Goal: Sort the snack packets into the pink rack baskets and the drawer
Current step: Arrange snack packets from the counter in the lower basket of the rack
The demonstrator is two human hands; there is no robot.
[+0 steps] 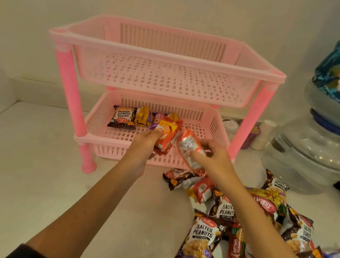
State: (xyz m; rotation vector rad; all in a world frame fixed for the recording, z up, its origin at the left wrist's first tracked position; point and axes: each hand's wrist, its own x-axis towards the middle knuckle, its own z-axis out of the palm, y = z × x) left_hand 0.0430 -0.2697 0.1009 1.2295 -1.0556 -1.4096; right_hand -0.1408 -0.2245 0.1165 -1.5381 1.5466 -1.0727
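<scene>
Both hands loaded over the lower basket. Left hand grips an orange packet above the basket's front half; right hand pinches a silver-backed packet at the basket's front rim, half outside it.

Risks:
- Silver packet released now likely catches the rim and drops in front of the basket.
- Orange packet probably lands on the peanut packet and yellow packets at the basket's back-left, mixing kinds.
- Right forearm passes over the loose packet pile right of the basket; pulling back could drag some off.

Top basket looks empty. No drawer visible.
</scene>
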